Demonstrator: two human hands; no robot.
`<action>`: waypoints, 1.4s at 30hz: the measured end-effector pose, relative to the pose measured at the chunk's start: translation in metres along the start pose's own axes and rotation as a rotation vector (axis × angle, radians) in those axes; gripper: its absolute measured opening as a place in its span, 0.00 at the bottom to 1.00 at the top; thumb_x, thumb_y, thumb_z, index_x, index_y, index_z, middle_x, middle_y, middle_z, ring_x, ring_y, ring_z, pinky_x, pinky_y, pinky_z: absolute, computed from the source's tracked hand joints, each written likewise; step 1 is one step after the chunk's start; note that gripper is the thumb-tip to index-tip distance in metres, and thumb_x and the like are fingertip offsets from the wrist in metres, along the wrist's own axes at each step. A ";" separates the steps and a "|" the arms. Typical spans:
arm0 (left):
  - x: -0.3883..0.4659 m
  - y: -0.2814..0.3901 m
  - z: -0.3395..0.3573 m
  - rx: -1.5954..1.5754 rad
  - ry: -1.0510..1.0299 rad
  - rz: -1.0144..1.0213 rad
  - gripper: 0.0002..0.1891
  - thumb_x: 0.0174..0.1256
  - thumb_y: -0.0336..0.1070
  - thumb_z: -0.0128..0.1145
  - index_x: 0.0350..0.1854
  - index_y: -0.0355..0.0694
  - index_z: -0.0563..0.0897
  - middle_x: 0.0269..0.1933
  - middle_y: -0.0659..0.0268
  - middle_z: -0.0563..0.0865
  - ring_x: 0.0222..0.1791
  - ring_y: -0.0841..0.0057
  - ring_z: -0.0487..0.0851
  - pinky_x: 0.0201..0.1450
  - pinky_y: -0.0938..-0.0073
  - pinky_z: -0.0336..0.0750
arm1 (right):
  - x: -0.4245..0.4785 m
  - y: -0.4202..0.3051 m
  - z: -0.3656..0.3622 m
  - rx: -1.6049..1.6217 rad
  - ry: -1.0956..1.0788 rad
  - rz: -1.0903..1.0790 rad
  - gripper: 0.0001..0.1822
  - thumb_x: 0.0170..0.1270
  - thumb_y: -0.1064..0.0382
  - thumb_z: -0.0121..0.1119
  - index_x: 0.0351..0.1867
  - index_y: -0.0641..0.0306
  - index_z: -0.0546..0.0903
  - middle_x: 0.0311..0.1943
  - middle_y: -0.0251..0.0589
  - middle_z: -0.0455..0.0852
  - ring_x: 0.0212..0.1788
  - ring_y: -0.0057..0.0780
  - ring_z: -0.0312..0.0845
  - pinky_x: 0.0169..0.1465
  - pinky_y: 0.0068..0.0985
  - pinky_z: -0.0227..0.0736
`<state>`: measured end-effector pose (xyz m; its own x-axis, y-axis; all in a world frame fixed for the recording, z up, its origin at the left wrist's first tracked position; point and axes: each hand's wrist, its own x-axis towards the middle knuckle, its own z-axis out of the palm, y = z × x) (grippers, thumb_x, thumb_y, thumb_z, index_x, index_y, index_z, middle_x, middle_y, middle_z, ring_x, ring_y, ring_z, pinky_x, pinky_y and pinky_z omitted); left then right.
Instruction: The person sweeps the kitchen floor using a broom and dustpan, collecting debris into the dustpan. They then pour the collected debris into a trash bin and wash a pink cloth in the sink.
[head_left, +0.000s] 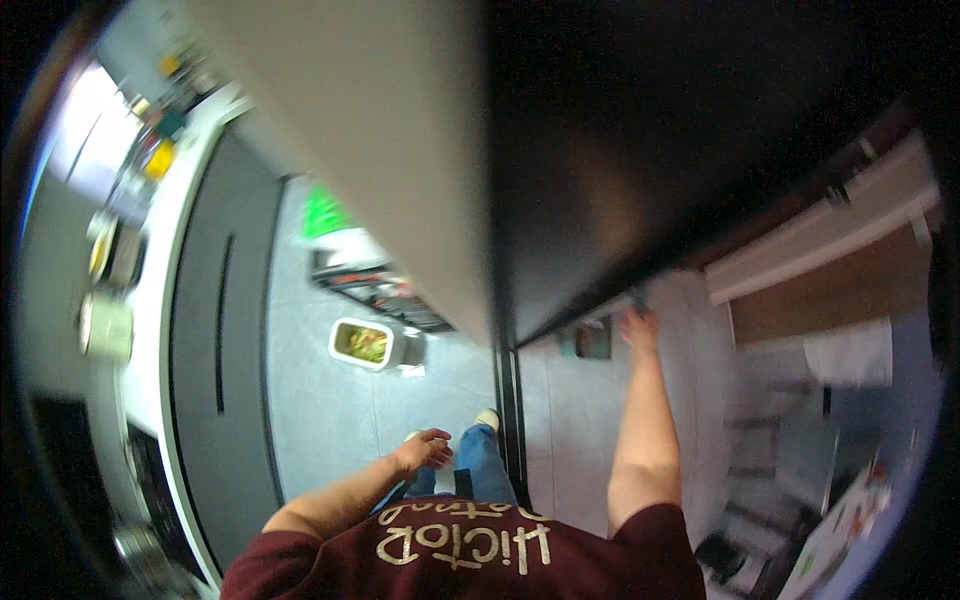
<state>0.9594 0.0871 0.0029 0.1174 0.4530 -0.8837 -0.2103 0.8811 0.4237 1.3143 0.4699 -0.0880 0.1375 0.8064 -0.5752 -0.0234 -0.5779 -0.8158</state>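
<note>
My left hand hangs in front of my thighs, fingers loosely spread and holding nothing. My right arm stretches far forward past a dark door panel with a black frame. At its far edge is my right hand, up against a small dark part like a handle. Blur hides whether the fingers grip it. A black floor track runs beside my shoe. Ahead on the floor stands a white bin with vegetable scraps inside.
Beyond the bin are a black crate and a green bag, next to a pale wall. Grey cabinets under a white counter line the left. On the right, a ladder-like frame and a wooden panel are blurred.
</note>
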 end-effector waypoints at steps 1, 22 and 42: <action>-0.006 -0.007 -0.011 -0.048 0.036 0.015 0.17 0.70 0.36 0.47 0.58 0.38 0.70 0.45 0.56 0.82 0.41 0.66 0.82 0.44 0.66 0.78 | -0.004 -0.003 -0.003 0.020 -0.043 -0.007 0.29 0.61 0.51 0.61 0.61 0.57 0.66 0.47 0.37 0.78 0.43 0.30 0.76 0.45 0.36 0.75; -0.138 -0.229 -0.264 -0.698 0.607 0.112 0.10 0.66 0.36 0.50 0.47 0.42 0.74 0.38 0.60 0.81 0.35 0.69 0.82 0.37 0.67 0.79 | -0.207 0.166 0.039 -1.102 0.170 -0.164 0.35 0.61 0.66 0.53 0.69 0.73 0.56 0.67 0.61 0.61 0.68 0.51 0.58 0.70 0.35 0.53; -0.182 -0.138 -0.583 -0.088 0.944 0.575 0.12 0.67 0.35 0.53 0.48 0.35 0.78 0.32 0.65 0.81 0.31 0.78 0.79 0.34 0.75 0.76 | -0.358 0.200 0.510 -1.626 -0.958 -0.278 0.28 0.60 0.57 0.59 0.61 0.61 0.69 0.47 0.54 0.82 0.51 0.51 0.78 0.54 0.37 0.73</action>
<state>0.4016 -0.1960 -0.0106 -0.7988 0.4726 -0.3723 -0.0688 0.5430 0.8369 0.7555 0.1298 -0.0759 -0.5559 0.3433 -0.7570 0.7971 0.4786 -0.3682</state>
